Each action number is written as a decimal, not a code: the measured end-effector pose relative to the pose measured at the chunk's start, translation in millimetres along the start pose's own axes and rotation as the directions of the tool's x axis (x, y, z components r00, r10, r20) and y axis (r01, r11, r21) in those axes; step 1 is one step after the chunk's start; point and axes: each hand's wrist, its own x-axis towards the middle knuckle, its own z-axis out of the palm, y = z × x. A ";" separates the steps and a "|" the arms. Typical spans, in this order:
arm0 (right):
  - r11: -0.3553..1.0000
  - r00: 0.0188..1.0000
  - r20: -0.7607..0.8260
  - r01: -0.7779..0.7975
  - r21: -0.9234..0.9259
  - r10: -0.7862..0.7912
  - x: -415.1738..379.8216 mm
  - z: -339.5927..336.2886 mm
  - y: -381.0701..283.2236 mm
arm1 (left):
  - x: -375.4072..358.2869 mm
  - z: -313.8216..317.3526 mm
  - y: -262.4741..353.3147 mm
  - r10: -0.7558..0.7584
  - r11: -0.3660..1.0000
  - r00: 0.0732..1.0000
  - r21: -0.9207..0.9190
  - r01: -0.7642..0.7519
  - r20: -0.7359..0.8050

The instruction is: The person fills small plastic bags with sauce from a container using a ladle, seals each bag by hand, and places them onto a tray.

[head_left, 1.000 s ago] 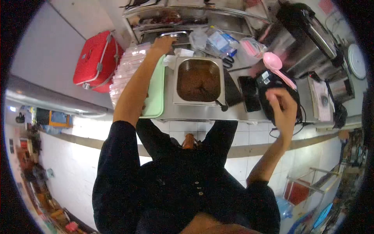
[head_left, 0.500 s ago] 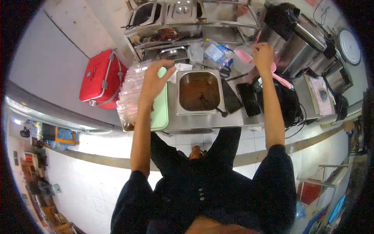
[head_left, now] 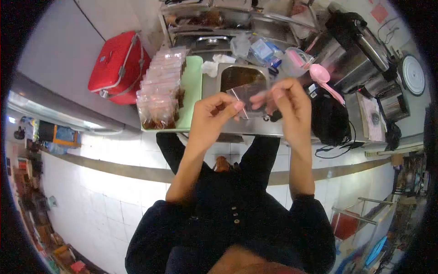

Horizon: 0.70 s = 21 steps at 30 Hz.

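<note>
My left hand (head_left: 212, 114) and my right hand (head_left: 284, 101) are raised close together in front of me, both pinching an empty clear plastic bag (head_left: 246, 96) by its edges. Behind the bag sits a steel pan (head_left: 228, 69) of brown food on the steel counter (head_left: 255, 127). To its left, a green tray (head_left: 194, 82) carries a row of several filled clear bags (head_left: 159, 86) of the brown food. A pink scoop (head_left: 321, 76) lies to the right of the pan.
A red case (head_left: 117, 66) stands left of the counter. Steel cookers (head_left: 360, 50) and a black bag (head_left: 329, 119) with cables fill the right side. Clear packets (head_left: 262, 48) and steel shelves (head_left: 214, 18) lie behind the pan. White tiled floor lies below.
Both hands have drawn back from the far counter and come together in front of me. They now hold a clear bag that was not in them before.
</note>
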 end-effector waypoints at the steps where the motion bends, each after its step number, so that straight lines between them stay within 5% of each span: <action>1: 0.998 1.000 -0.004 -0.022 0.051 0.022 0.9 0.6 2.4 | -7.8 2.1 6.6 -0.009 1.000 1.000 -0.024 0.009 -0.001; 2: 0.994 0.999 -0.009 -0.040 0.104 0.041 2.3 2.8 5.3 | -13.8 1.8 11.0 -0.015 0.999 1.000 -0.045 0.015 0.000; 6: 0.861 0.882 -0.325 0.157 -0.483 -0.343 0.1 28.4 20.0 | -30.1 -7.0 9.5 -0.056 0.998 0.996 -0.035 0.054 -0.067; 9: 0.673 0.908 0.050 0.345 -0.654 -0.417 -21.9 37.7 8.3 | -34.6 -11.6 1.1 0.035 0.994 0.987 0.105 -0.019 -0.158; 12: 0.795 0.976 0.097 0.216 -0.567 -0.197 -31.3 50.3 11.6 | -37.0 -7.6 -0.6 0.031 1.000 0.987 0.003 -0.031 -0.157; 15: 0.874 0.992 0.100 0.119 -0.470 -0.080 -35.4 44.4 15.5 | -36.3 -18.9 0.3 0.126 0.944 0.992 0.306 -0.122 0.008; 18: 0.941 0.994 0.096 0.072 -0.330 -0.042 -40.5 37.2 29.7 | -38.6 -16.6 14.3 0.115 0.907 0.992 0.400 -0.129 0.058; 21: 0.947 0.999 -0.031 -0.001 -0.320 -0.010 -43.8 46.9 26.8 | -36.9 -11.0 9.9 0.280 0.750 0.955 0.599 -0.282 0.099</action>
